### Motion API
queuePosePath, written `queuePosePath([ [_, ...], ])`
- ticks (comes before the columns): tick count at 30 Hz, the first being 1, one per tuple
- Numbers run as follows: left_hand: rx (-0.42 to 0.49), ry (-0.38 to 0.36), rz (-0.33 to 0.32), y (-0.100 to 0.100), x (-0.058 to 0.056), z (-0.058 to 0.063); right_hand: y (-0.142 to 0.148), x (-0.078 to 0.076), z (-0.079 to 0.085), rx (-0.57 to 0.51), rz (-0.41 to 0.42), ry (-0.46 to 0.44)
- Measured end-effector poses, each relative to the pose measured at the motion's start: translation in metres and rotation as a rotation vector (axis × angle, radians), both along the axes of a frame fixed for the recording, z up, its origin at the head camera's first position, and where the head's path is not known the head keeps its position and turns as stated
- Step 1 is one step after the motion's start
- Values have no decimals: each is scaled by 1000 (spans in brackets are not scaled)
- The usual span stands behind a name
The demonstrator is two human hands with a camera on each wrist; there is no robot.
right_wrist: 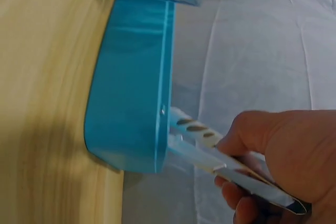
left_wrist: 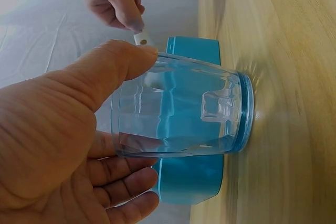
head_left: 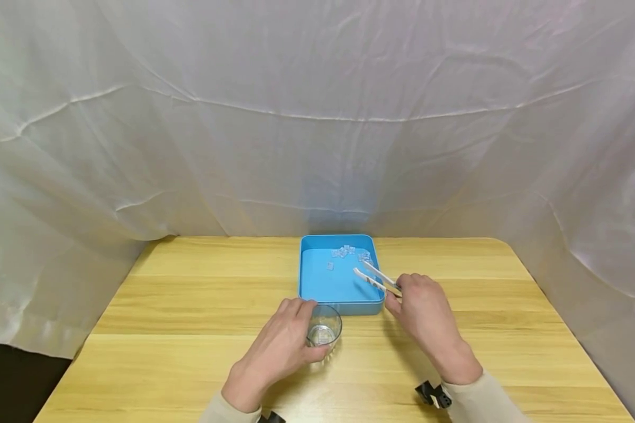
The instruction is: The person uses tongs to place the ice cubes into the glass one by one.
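Observation:
My left hand (head_left: 275, 343) holds a clear glass (left_wrist: 181, 111) near its rim, thumb on one side and fingers on the other. The glass stands upright on the table, and a clear cube (left_wrist: 216, 104) lies at its bottom. In my right hand (head_left: 425, 311) is a pair of tongs (head_left: 377, 283) with white arms, gripped between thumb and fingers. The tong tips are spread apart and reach over the right side of a blue tray (head_left: 317, 285). Several clear cubes (head_left: 344, 251) lie in the tray, most toward its back and right; a single cube (head_left: 330, 266) sits apart.
The tray stands near the back edge of the wooden table (head_left: 190, 305), just behind the glass. Pale cloth (head_left: 233, 164) hangs behind the table and along both sides. A small black device (head_left: 434, 395) is at the right wrist.

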State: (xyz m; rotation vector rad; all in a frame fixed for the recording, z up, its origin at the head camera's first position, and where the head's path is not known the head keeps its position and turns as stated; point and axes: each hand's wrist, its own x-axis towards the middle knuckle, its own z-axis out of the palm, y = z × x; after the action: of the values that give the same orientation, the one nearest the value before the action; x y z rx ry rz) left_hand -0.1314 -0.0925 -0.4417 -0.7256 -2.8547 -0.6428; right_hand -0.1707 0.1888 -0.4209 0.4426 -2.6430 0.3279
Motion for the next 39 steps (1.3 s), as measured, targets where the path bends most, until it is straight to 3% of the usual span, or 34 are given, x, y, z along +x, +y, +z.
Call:
queuePosePath([
  [13,4,15,1,-1,1,-1,-17,3,-15,80,-49,120],
  [20,7,13,7,-2,0,-2,-24,5,-20,101,-57,131],
  [29,9,-27,3,3,-1,-1,-21,-1,-7,166,3,249],
  [39,19,-27,1,5,-3,0,-24,-13,12,278,-21,120],
])
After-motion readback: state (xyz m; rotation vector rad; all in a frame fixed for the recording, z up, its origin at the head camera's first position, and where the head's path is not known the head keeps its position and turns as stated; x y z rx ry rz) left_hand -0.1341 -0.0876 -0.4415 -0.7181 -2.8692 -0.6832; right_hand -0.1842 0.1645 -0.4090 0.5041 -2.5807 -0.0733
